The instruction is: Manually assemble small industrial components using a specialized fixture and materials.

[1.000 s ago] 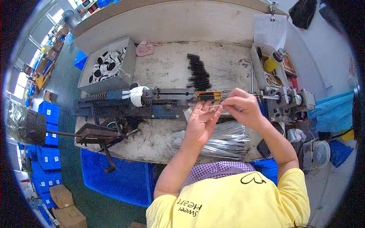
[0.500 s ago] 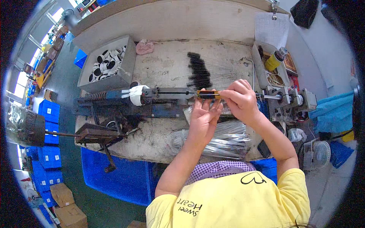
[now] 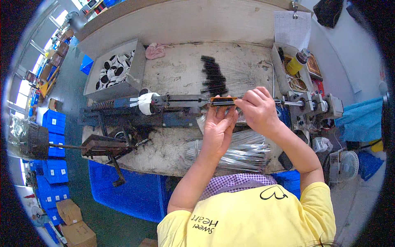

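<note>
A long dark metal machine [image 3: 164, 108] lies across the workbench [image 3: 181, 74]. At its middle sits an orange-framed holder with a black piece [image 3: 222, 100] in it. My left hand [image 3: 218, 127] reaches up from below, its fingertips touching the holder's underside. My right hand [image 3: 258, 110] is closed over the holder's right end, on the thin rod that runs to the right. A bundle of thin shiny metal rods [image 3: 234, 150] lies on the bench under my forearms.
Black-tipped rods [image 3: 214, 78] lie fanned out behind the machine. A grey box of black and white rings [image 3: 113, 70] stands at the back left. A yellow bottle [image 3: 295, 64] sits in a tray at the right. Blue crates [image 3: 53, 123] are stacked on the floor to the left.
Both hands have stayed at the orange holder. My left fingers have shifted slightly along its underside, and my right hand has closed further over its right end.
</note>
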